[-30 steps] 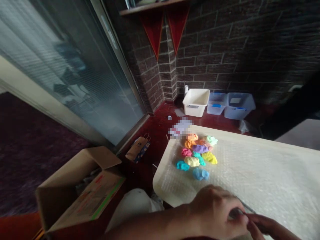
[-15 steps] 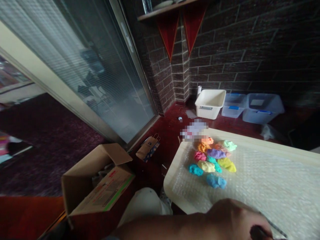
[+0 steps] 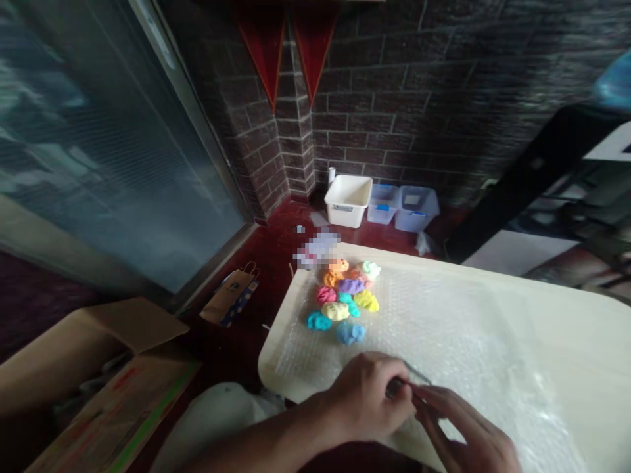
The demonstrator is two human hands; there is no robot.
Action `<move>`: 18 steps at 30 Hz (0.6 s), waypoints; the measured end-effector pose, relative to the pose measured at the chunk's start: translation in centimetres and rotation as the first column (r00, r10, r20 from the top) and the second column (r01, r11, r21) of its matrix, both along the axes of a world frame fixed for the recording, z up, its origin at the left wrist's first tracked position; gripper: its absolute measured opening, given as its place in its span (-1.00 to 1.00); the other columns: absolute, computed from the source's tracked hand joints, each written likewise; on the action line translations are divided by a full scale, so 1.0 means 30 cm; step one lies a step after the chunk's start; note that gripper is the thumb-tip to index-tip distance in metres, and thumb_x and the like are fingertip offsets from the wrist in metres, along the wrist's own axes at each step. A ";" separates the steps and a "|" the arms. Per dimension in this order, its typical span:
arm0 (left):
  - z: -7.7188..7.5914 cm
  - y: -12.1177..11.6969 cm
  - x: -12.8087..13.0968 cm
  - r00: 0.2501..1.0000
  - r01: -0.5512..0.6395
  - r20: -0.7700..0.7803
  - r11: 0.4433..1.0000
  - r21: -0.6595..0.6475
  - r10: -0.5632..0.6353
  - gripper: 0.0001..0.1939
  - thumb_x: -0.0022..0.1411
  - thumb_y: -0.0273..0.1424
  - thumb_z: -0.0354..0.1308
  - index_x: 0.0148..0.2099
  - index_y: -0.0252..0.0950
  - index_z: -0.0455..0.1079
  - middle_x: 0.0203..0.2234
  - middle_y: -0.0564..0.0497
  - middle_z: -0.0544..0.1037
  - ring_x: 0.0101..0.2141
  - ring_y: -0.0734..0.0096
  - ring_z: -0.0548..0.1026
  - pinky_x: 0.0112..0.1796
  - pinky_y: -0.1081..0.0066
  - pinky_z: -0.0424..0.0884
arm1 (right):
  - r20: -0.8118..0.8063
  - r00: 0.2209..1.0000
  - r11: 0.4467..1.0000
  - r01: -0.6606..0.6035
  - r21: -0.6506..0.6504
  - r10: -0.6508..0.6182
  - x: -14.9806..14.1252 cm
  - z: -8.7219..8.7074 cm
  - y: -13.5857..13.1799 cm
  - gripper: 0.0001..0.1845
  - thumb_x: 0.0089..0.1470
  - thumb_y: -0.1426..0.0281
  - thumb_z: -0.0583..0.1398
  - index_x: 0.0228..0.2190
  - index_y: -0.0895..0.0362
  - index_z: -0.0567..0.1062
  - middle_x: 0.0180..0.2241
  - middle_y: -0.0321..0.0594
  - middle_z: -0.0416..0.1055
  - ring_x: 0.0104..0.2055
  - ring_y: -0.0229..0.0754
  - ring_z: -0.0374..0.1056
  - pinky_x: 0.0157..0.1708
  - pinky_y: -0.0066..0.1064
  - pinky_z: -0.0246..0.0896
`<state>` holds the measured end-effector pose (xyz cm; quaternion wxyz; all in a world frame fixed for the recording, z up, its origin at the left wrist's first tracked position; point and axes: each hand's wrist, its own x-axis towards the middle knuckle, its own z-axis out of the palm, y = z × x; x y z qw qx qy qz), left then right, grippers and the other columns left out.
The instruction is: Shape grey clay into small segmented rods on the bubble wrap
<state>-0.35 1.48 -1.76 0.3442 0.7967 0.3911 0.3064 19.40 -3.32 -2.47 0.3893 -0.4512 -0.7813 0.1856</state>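
Over the near edge of the table, my left hand (image 3: 367, 397) is closed round something dark, which shows only between thumb and forefinger. A thin dark rod (image 3: 417, 372) sticks out beyond the fingers; whether it belongs to the same thing I cannot tell. My right hand (image 3: 461, 420) meets it from the right, thumb and fingers pinched together at the left thumb; what they grip is too small and blurred to name. Past the hands lie several soft, crumpled-looking coloured lumps, among them a blue lump (image 3: 350, 332), a teal lump (image 3: 319, 320) and a yellow lump (image 3: 366, 300).
Bubble wrap (image 3: 458, 335) covers much of the pale table (image 3: 582, 328). On the floor stand an opened cardboard box (image 3: 148, 374), a paper bag (image 3: 231, 295), a white bin (image 3: 349, 197) and two clear tubs (image 3: 415, 209). A glass door (image 3: 123, 177) is at left.
The view has swung right. My left hand now shows whole, and my right hand has come into view with its fingertips at the left hand. The coloured lumps have stayed in place.
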 end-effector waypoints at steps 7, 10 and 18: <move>0.032 -0.012 -0.001 0.999 0.006 0.046 0.995 -0.100 -0.001 -0.91 0.23 -0.52 0.11 -0.32 -0.27 0.39 -0.46 0.02 0.54 -0.39 0.32 0.53 -0.34 0.38 0.34 | -0.018 0.999 0.997 0.049 -0.066 -0.050 -0.039 0.041 -0.017 -0.75 0.25 0.54 0.20 -0.12 0.04 0.61 -0.33 -0.12 0.62 -0.50 -0.16 0.53 -0.50 -0.42 0.49; 0.028 -0.017 0.001 0.999 0.004 0.034 0.994 -0.105 -0.001 -0.90 0.26 -0.51 0.09 -0.30 -0.26 0.39 -0.43 0.02 0.55 -0.36 0.31 0.53 -0.30 0.37 0.35 | 0.012 0.998 0.995 0.055 -0.080 -0.054 -0.040 0.035 -0.021 -0.76 0.22 0.55 0.20 -0.15 0.05 0.58 -0.33 -0.13 0.61 -0.48 -0.16 0.52 -0.47 -0.41 0.47; 0.019 -0.019 -0.004 0.999 0.049 0.007 0.990 -0.132 -0.048 -0.86 0.28 -0.53 0.08 -0.32 -0.25 0.40 -0.43 0.04 0.56 -0.36 0.34 0.54 -0.33 0.40 0.34 | 0.044 0.997 0.983 0.074 -0.168 -0.068 -0.052 0.057 -0.030 -0.86 0.18 0.54 0.17 -0.27 0.09 0.47 -0.39 -0.17 0.53 -0.45 -0.16 0.47 -0.46 -0.40 0.35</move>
